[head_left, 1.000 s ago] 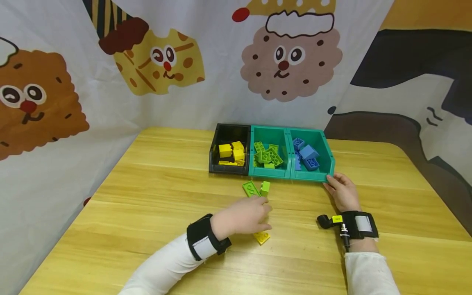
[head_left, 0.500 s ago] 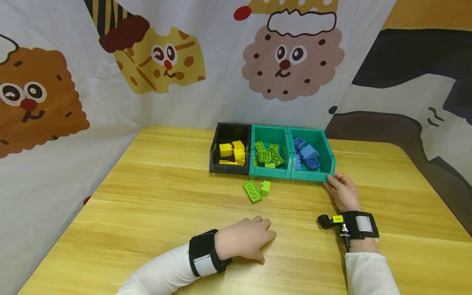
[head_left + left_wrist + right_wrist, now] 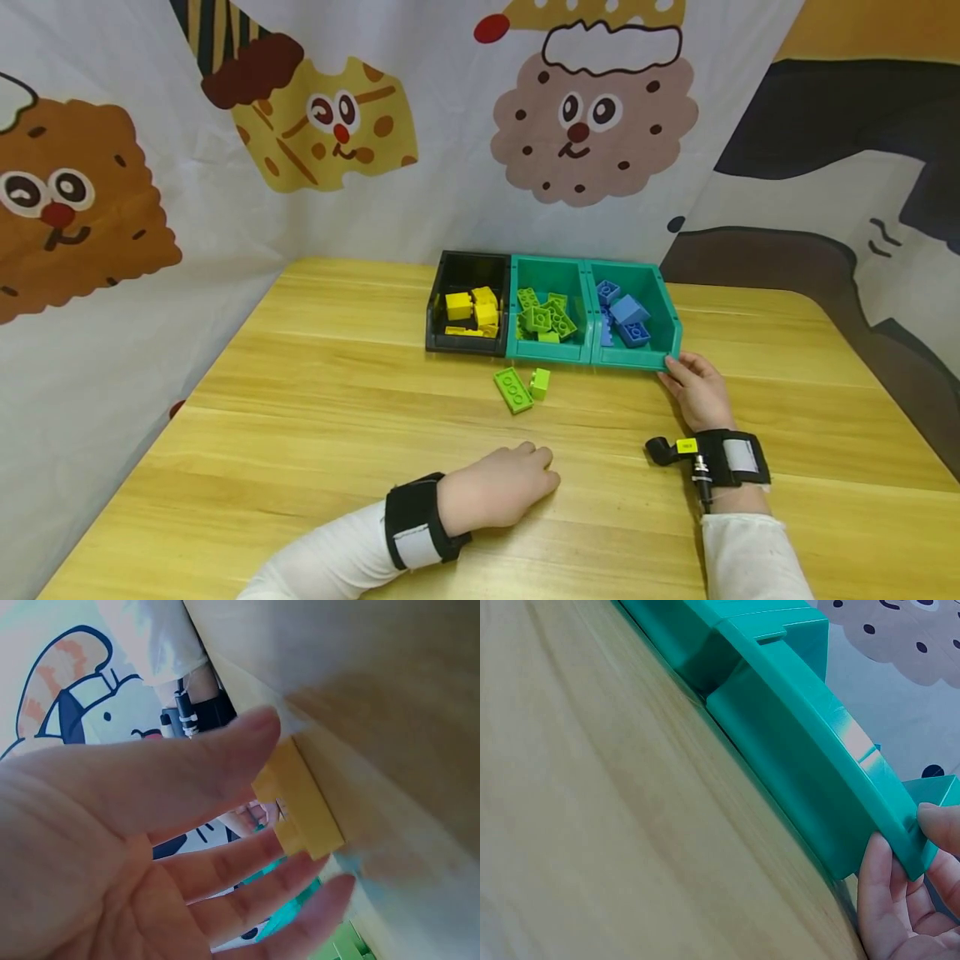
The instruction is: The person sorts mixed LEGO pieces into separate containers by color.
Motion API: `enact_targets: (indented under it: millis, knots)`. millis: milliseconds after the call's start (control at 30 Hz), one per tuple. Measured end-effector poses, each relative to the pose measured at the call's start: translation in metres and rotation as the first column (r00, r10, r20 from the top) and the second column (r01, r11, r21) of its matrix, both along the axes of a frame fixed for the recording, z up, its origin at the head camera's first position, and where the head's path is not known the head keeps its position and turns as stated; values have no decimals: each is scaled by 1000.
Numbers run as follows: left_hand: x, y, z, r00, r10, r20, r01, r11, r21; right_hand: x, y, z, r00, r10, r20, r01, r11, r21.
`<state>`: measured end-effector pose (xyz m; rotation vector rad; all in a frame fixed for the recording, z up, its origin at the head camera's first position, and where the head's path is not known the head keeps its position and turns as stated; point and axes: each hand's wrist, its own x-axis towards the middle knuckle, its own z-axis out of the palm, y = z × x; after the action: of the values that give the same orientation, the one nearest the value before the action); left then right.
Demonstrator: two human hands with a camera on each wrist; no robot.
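My left hand [image 3: 498, 487] is low over the table's middle. In the left wrist view, its thumb and fingers pinch a yellow toy brick [image 3: 304, 799] at the tabletop; the hand hides this brick in the head view. With thumb and fingers, my right hand [image 3: 701, 390] grips the front right corner of the teal bin [image 3: 637, 358], which has blue bricks [image 3: 628, 310] in it. Ahead of the left hand lie a flat green brick [image 3: 513, 390] and a small green brick [image 3: 539, 383].
A black bin [image 3: 467, 343] with several yellow bricks [image 3: 471, 308] stands at the left of the row. Beside it, a middle teal bin [image 3: 551, 350] holds several green bricks [image 3: 546, 318]. Behind the table [image 3: 337, 400] hangs a printed cloth [image 3: 450, 167].
My left hand has drawn back towards me from near the green bricks and closed its fingers on the yellow brick. My right hand has stayed at the bin's corner.
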<state>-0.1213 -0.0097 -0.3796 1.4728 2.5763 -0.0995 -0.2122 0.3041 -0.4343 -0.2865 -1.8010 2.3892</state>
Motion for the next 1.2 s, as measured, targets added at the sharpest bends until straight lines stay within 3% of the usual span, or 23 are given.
enact_targets:
  millis: [700,933,1067,1133,1200]
  knots:
    - [-3,4,0,997,-27,73,22,997,71,1,0,3,1000,-1,24,0,1000,21]
    - [-7,1,4,999,-17,34,13,993,121,1,1,2,999,-10,40,8,999,39]
    - [-15,-3,7,998,34,59,-45,978,203,1,0,3,998,-19,53,16,999,51]
    - [-21,-7,9,989,87,122,-116,959,259,1,1,3,998,-18,54,15,999,48]
    - [-29,-10,12,968,165,191,-220,922,317,1,0,4,998,-18,55,15,999,49]
